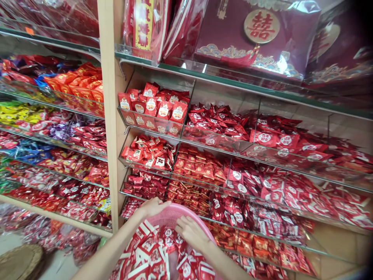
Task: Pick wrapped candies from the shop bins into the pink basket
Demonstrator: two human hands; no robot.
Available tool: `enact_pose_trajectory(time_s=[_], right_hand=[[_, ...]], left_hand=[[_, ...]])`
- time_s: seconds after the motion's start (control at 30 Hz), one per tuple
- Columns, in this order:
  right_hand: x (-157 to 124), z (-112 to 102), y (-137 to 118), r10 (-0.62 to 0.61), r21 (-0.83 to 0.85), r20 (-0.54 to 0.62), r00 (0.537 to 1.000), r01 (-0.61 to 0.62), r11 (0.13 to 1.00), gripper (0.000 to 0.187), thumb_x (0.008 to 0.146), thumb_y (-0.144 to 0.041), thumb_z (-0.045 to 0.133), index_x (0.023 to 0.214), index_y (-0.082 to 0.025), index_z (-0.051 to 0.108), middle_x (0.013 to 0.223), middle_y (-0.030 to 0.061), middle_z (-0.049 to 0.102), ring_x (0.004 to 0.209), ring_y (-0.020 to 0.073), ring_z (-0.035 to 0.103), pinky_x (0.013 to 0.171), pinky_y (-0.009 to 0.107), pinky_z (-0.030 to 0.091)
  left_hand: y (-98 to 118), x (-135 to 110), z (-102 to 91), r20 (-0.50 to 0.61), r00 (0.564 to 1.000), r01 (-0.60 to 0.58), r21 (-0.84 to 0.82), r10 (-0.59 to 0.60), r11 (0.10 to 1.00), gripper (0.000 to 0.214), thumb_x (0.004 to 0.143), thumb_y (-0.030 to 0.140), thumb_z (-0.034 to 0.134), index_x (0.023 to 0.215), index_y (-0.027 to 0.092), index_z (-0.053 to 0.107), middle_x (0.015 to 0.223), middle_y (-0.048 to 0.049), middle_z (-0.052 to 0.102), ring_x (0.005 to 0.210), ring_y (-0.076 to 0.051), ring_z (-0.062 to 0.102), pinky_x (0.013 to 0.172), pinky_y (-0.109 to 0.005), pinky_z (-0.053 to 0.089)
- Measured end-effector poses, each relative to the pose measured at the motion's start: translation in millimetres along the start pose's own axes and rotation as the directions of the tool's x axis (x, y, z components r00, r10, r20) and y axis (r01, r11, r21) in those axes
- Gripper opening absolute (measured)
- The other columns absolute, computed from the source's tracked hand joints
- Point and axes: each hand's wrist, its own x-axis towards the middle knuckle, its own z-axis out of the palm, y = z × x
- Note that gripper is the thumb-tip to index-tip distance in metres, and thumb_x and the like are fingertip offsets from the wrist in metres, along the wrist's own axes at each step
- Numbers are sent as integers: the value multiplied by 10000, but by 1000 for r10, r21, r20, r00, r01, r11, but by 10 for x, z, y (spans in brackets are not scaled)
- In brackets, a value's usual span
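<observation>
While the pink round plastic basket (175,212) sat low centre in view, right up against the shelving, its bowl was heaped with small red-and-white foil packets (145,252). The left hand (153,206) was on the far left rim, fingers curled over the edge and closed on it. The right hand (190,232) lay palm down inside the basket on the packets, fingers loosely bent. Couldn't tell if it had hold of any packet.

The basket's far rim covered part of the lowest clear glass shelf (262,233) behind it. Just beyond the rim were dark red packets with round white labels (233,217), and to their left flat red packets with gold print (192,194). Each tier had a glass front lip and glass dividers between the hands and the stock. Higher up were red sachets with a pale printed picture (157,107), and on top a large maroon box with a round gold emblem (259,35), wrapped in clear film.

A pale wooden upright post (109,116) stood just left of the left hand, splitting the bays. The left bay held mixed yellow, purple and blue wrapped sweets (23,112). A round woven mat-like thing (20,262) lay on the floor, bottom left, well apart.
</observation>
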Motion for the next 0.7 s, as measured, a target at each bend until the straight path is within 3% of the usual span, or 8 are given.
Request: enact_pose_trajectory(time_s=[0.13,0.3,0.37,0.5,0.6,0.7], right_hand=[[77,-452,166,98,68,-61,993,-94,993,113,841,-172,500,934,-191,562,863,14,584,830,160,515,753,301,432],[238,-1440,586,166,164,-253,953,-126,978,247,876,-153,399,1088,-171,526,981,60,594,889,167,507,776,310,433],[306,-1840,789,149,140,-369,917,-104,985,252,876,-159,395,1086,-159,533,997,79,597,905,179,508,791,327,429],[431,-2499,1184,213,123,-591,778,-174,977,212,870,-201,428,1028,-176,567,942,68,608,887,180,519,805,334,423],[493,-2774,1422,293,119,-650,701,-287,951,187,855,-265,465,977,-194,588,900,62,609,869,194,530,791,347,422],[533,-2841,1588,379,127,-617,690,-388,913,210,800,-346,547,932,-194,607,894,66,615,862,214,544,764,352,426]], left_hand=[[-4,24,34,7,1000,8,-4,-8,1000,616,634,766,321,520,184,487,505,7,513,504,-142,472,485,-240,253],[27,23,21,12,1000,24,-5,-24,1000,649,623,789,298,558,186,529,582,-27,586,572,-184,531,487,-242,269],[15,25,17,7,1000,23,-21,-23,1000,664,613,800,298,586,185,550,616,-37,611,591,-195,545,498,-246,286],[-43,31,14,-21,999,29,-48,-30,998,674,589,809,319,631,183,565,654,-38,630,589,-197,553,513,-252,305],[-81,24,-3,-54,998,39,-58,-42,998,673,578,812,329,642,183,560,677,-40,635,613,-201,557,519,-251,310],[-99,11,-24,-56,996,63,-68,-67,996,669,568,819,323,609,187,537,648,-32,619,610,-197,547,512,-248,304]])
